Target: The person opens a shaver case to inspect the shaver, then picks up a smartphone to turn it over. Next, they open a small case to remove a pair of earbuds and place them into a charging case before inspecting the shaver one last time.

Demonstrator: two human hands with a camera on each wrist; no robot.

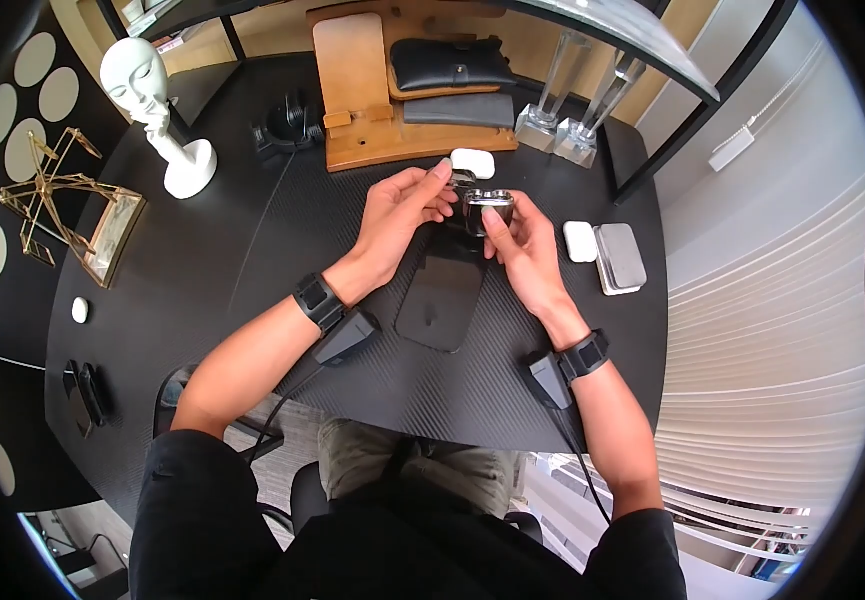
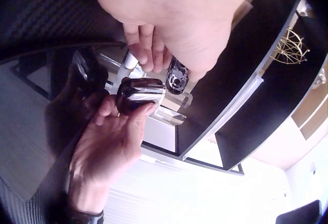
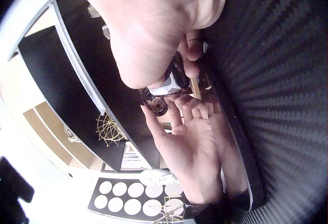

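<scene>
My right hand (image 1: 527, 258) grips a small glossy dark case shell (image 2: 138, 95) with a shiny silver rim, thumb on its near side. Just left of it, my left hand (image 1: 392, 220) pinches a small dark patterned piece (image 2: 177, 78), shaped like a lid, between thumb and fingers. In the right wrist view this piece (image 3: 156, 103) overlaps the shell's silver edge. A white earbud case (image 1: 472, 163) lies on the table right behind both hands. Below them rests a glossy black phone-like slab (image 1: 440, 295) that mirrors the hands in the wrist views.
A wooden stand (image 1: 362, 145) holding a black pouch (image 1: 452, 64) is at the back, beside clear crystal blocks (image 1: 574, 140). To the right lie a white case (image 1: 580, 242) and a grey-topped block (image 1: 620, 258). A white face sculpture (image 1: 188, 168) and gold ornament (image 1: 112, 235) stand left.
</scene>
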